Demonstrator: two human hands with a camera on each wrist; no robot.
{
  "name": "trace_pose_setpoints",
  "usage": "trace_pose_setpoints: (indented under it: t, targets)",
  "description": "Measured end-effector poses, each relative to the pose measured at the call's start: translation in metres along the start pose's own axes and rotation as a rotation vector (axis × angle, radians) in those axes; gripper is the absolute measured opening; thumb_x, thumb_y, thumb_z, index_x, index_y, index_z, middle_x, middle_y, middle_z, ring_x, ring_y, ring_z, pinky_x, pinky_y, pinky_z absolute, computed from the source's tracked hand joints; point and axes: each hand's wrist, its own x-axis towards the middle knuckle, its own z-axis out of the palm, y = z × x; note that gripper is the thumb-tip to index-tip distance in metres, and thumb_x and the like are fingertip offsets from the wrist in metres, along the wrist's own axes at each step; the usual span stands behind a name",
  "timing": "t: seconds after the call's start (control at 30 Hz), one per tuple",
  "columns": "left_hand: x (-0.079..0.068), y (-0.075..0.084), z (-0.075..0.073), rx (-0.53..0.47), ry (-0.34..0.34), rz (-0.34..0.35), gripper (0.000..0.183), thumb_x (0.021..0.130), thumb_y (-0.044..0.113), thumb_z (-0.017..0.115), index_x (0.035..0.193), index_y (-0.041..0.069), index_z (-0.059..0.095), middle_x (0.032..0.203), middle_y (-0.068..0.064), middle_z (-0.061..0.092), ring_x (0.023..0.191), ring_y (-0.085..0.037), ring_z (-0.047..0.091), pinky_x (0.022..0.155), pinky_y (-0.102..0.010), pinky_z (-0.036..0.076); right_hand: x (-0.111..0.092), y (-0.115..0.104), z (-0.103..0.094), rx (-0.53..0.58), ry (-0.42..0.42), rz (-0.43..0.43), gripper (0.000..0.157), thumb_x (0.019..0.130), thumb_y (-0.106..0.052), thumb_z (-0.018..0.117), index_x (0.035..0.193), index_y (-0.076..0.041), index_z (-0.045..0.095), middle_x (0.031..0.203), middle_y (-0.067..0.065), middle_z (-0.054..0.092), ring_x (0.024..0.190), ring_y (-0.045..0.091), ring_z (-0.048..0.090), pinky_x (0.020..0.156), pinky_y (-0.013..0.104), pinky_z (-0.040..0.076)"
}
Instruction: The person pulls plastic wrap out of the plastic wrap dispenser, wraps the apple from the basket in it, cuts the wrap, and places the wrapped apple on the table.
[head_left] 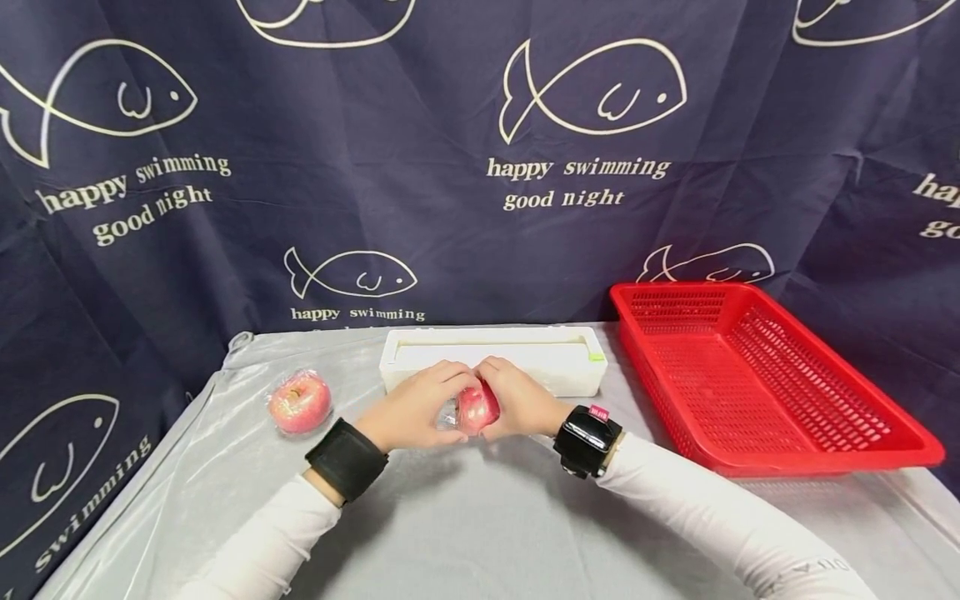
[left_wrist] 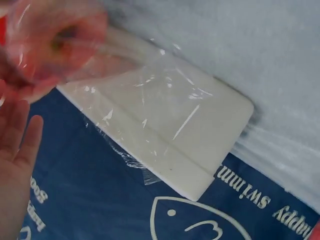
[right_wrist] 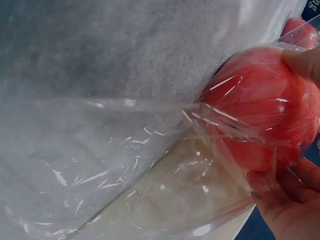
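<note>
A red apple (head_left: 478, 407) in clear plastic wrap is held between both hands, above the grey cloth. My left hand (head_left: 416, 408) grips its left side, thumb on the near side and fingers on the far side. From the right, my right hand (head_left: 519, 398) holds it the same way. Loose plastic wrap (right_wrist: 95, 175) trails off the apple (right_wrist: 265, 105) in the right wrist view. More wrap (left_wrist: 165, 100) spreads beside the blurred apple (left_wrist: 60, 45) in the left wrist view. Another wrapped apple (head_left: 300, 402) lies on the cloth to the left.
Just behind the hands stands a long white box (head_left: 491, 383) with a recessed top and a small yellow-green mark. A red plastic basket (head_left: 847, 462) sits at the right. Grey cloth (head_left: 465, 542) covers the table, and a dark blue curtain (head_left: 450, 208) hangs behind it.
</note>
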Motion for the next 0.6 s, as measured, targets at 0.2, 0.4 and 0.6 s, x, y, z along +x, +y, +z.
trace_pose_setpoints:
  t: [0.2,0.4,0.6]
  targets:
    - [-0.001,0.003,0.007,0.095,-0.059,0.047,0.063,0.067,0.029,0.084,0.120,0.007,0.057,0.122,-0.005,0.059,0.118,-0.019,0.054,0.106,-0.035,0.045,0.001,-0.001,-0.003,0.015,-0.012,-0.003,0.064,0.057,-0.024,0.087,0.110,-0.002,0.058,0.102,0.007,0.064,0.095,0.018,0.058,0.085,0.028,0.053]
    - [-0.002,0.007,0.011,0.170,-0.089,0.070,0.068,0.064,0.031,0.086,0.121,0.010,0.055,0.126,-0.003,0.057,0.126,-0.021,0.051,0.113,-0.035,0.038,0.002,-0.003,-0.010,0.042,-0.042,0.009,0.060,0.057,-0.022,0.087,0.106,-0.001,0.060,0.097,0.007,0.065,0.088,0.015,0.058,0.078,0.023,0.052]
    - [-0.001,0.011,0.012,0.170,-0.100,0.054,0.074,0.062,0.035,0.087,0.125,0.012,0.054,0.128,-0.002,0.057,0.127,-0.019,0.050,0.113,-0.035,0.038,0.004,-0.001,-0.017,0.153,-0.152,0.050,0.052,0.057,-0.022,0.085,0.100,-0.004,0.062,0.088,0.003,0.066,0.078,0.007,0.056,0.069,0.015,0.048]
